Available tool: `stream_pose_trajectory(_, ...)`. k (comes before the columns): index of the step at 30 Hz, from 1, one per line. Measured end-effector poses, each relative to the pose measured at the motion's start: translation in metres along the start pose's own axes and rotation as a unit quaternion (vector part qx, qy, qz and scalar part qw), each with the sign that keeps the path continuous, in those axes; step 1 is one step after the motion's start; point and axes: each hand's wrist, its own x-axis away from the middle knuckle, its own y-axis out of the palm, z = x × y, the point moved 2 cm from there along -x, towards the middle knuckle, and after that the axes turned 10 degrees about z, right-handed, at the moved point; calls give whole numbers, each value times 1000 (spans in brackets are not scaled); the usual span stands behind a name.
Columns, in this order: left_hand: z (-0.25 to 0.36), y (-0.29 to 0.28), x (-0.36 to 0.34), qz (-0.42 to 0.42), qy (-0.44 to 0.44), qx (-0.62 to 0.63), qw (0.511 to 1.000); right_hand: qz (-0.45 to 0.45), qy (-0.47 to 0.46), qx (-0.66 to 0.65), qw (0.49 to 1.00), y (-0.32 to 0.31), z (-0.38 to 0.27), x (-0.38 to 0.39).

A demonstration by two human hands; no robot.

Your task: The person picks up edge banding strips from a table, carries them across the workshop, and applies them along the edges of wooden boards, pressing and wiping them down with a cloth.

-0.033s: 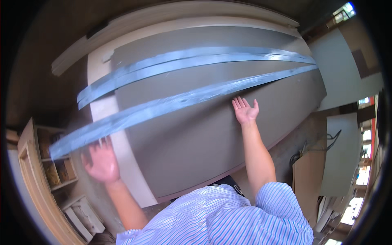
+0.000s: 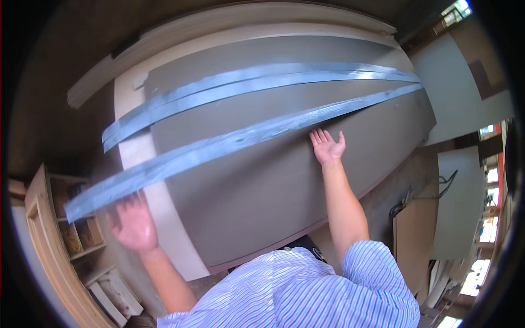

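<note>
Three long, shiny light-blue strips lie across a large grey sheet [image 2: 254,210]: two side by side farther back [image 2: 284,76] and a nearer one [image 2: 238,141] slanting down to the left, its left end overhanging a pale board [image 2: 183,238]. My left hand [image 2: 133,223], blurred, is palm up with fingers apart just under that left end; whether its fingertips touch the strip is unclear. My right hand [image 2: 328,147] is palm up and open beside the nearer strip's lower edge, fingertips just short of it or at it, over the grey sheet.
Long pale lengths [image 2: 257,11] lie along the back. Wooden shelving [image 2: 49,202] and a white slatted piece [image 2: 117,295] stand at the left. At the right are pale panels [image 2: 454,202], a brown board [image 2: 410,240] and dark hoses or cables [image 2: 445,180] near windows.
The left end of the nearer strip and my left hand have shifted slightly down. My right hand is nearly still, and the whole view has moved a little.
</note>
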Motion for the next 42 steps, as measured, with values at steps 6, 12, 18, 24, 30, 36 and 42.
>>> stream_pose_trajectory(6,11,17,50,-93,16,-55,994,-18,-63,-53,996,12,-103,-64)
stream_pose_trajectory(12,-68,42,108,-73,98,-92,988,-80,-33,-25,996,39,-164,-46)
stream_pose_trajectory(18,-139,-9,87,86,92,26,992,-112,-26,7,993,46,-205,-31)
stream_pose_trajectory(24,-185,23,86,74,73,52,993,-142,-27,12,989,82,-239,-6)
stream_pose_trajectory(30,-208,32,91,109,60,126,984,-173,-29,38,984,108,-256,16)
stream_pose_trajectory(36,-145,48,89,71,95,42,992,-164,-26,31,986,91,-259,-12)
stream_pose_trajectory(42,-56,123,133,-35,143,-70,987,-65,-43,0,997,33,-286,-91)
